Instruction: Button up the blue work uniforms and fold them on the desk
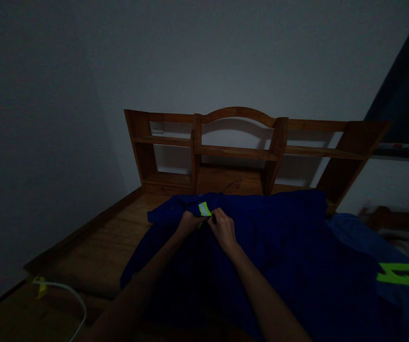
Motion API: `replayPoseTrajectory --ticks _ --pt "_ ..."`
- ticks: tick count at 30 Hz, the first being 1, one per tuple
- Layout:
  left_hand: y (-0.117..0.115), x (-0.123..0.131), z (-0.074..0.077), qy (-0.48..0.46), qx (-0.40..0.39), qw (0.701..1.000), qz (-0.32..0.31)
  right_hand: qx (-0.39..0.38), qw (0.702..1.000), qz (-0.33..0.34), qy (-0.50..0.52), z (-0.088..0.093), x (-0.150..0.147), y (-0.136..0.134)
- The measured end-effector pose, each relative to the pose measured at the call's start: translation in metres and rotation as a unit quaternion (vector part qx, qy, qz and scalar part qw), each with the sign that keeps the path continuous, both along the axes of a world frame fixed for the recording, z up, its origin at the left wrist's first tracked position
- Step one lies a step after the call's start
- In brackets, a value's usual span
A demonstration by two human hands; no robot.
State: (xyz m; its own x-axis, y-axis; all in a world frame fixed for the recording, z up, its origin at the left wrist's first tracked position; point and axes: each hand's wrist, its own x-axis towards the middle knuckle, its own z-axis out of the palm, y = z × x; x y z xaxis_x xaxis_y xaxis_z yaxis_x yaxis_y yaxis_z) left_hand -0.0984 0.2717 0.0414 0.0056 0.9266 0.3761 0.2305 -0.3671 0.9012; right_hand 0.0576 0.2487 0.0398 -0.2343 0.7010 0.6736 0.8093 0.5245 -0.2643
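A dark blue garment (pixel 283 237) lies spread over the wooden desk, and its near part is lost in shadow. On it, between my hands, is a small yellow-green and silver reflective strip (pixel 204 209). My left hand (pixel 189 222) is closed on the cloth at the strip's lower left edge. At the strip's right end my right hand (pixel 223 227) has its thumb and fingers pinched together; anything tiny between them is too dark to make out. A thin dark line, like thread, rises behind the hands.
A wooden shelf unit (pixel 238 153) stands at the back against the wall, with a socket (pixel 157 127) behind its left part. A white cable (pixel 72 290) curves at the lower left. Another blue garment (pixel 359 237) with yellow-green strips (pixel 404 274) lies at right. A dark curtain hangs upper right.
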Motion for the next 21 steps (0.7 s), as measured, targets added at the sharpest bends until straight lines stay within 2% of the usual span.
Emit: replayPoseTrajectory --ticks 4,8,13,17,21 --pt "-0.001 0.001 0.0 0.013 -0.01 1.0 0.003 -0.008 1.0 0.013 0.012 -0.002 0.001 0.0" --pt "0.0 -0.002 -0.001 0.044 -0.009 0.999 0.021 -0.017 0.997 0.054 0.06 -0.004 0.001 0.002" --pt "0.01 -0.008 -0.01 0.061 0.01 0.998 0.017 -0.033 0.986 0.099 0.132 -0.004 -0.001 0.003" --pt "0.02 -0.012 -0.019 0.06 0.012 0.998 0.017 -0.039 0.98 0.105 0.163 -0.004 -0.001 0.004" --pt "0.022 -0.013 -0.02 0.052 0.011 0.998 0.02 -0.057 0.97 0.107 0.212 -0.006 0.0 0.007"
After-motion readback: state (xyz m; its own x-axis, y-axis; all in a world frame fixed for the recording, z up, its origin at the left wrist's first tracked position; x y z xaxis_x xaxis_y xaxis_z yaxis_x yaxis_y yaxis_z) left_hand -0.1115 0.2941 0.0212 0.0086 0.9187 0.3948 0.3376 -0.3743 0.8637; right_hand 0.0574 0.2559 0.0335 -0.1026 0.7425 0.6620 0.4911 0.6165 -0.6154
